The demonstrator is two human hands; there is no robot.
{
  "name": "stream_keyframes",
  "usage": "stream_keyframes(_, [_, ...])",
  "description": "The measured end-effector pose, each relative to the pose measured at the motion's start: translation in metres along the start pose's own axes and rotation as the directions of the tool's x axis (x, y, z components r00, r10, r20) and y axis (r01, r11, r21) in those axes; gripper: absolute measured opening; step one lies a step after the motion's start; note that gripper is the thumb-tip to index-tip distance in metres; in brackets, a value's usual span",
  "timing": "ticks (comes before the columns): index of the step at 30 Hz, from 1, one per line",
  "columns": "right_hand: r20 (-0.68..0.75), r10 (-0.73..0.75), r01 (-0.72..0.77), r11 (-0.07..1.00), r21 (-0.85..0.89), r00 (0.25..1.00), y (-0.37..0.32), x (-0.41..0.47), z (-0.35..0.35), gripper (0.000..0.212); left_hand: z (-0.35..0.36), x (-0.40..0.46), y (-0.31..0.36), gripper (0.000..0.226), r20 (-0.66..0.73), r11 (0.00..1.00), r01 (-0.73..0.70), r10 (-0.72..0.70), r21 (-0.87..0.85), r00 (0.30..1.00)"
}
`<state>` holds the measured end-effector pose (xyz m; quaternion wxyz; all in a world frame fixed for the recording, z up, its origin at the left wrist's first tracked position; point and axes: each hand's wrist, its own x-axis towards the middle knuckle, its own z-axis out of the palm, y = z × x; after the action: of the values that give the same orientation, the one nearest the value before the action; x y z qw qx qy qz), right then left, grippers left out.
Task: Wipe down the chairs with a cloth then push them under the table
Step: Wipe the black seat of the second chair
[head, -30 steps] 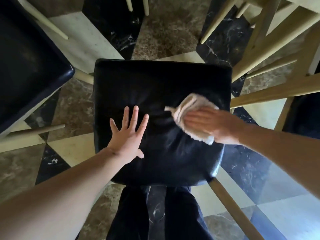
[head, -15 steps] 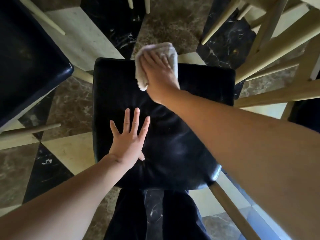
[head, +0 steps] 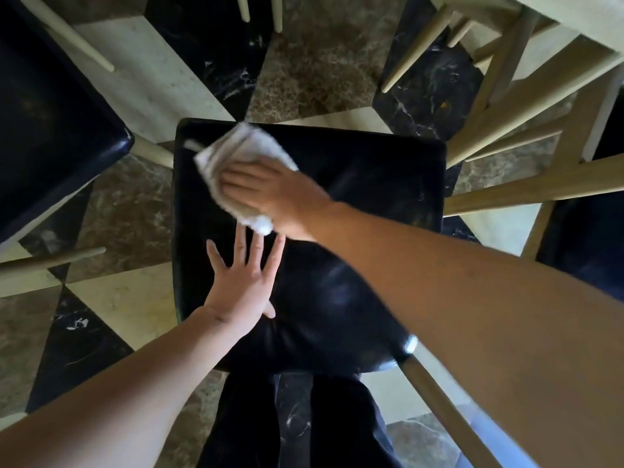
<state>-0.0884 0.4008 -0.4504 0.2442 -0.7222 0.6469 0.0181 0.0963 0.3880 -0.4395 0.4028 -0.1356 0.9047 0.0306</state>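
Looking straight down on one black padded chair seat [head: 354, 231], square-ish with rounded corners, and both hands are on it. The right hand [head: 270, 190] lies flat on one white cloth [head: 233, 153], fingers [head: 236, 173] stretched out straight and pressing it against the seat's far-left part; the cloth is bunched and folded, its far edge blurred, one corner poking out under the heel of the hand. The left hand [head: 243, 285] is spread palm-down on the near-left part of the seat, all fingers straight and fanned, holding nothing, its fingertips just beside the cloth's near corner. The right forearm crosses the seat diagonally and hides much of its right side.

Count the seats: a second black chair seat [head: 50, 130] sits at the left, on pale wooden legs, close by the first but not touching it. At the far right edge, a third dark seat [head: 587, 251], mostly cut off. Pale wooden legs and rails [head: 506, 109] crowd the upper right, under a light wooden bench [head: 591, 18] corner. One wooden leg [head: 449, 413] of the middle chair slants out at lower right. Below the seat, the person's dark trousers [head: 297, 423]. The floor [head: 320, 69] is marble tile in black, brown and cream.
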Motion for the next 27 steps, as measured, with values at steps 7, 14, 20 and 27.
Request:
stream_keyframes(7, [0.003, 0.369, -0.369, 0.928, -0.051, 0.929, 0.072, -0.145, 0.005, 0.091, 0.002, 0.001, 0.000, 0.150, -0.010, 0.997, -0.012, 0.011, -0.071, 1.000])
stream_keyframes(14, [0.102, 0.340, -0.339, 0.941, -0.023, 0.935, 0.057, -0.272, 0.021, 0.091, 0.003, 0.002, 0.000, 0.151, 0.040, 0.995, 0.009, -0.005, -0.099, 0.999])
stream_keyframes(20, [0.419, 0.679, -0.798, 0.521, 0.304, 0.603, 0.078, -0.330, -0.004, 0.065, -0.001, 0.004, 0.001, 0.149, 0.123, 0.990, 0.021, -0.004, -0.138, 0.992])
stream_keyframes(27, [0.184, 0.955, -0.855, 0.110, 0.507, 0.232, 0.119, -0.282, -0.040, 0.026, -0.008, 0.002, 0.002, 0.146, 0.148, 0.988, 0.021, 0.002, -0.154, 0.989])
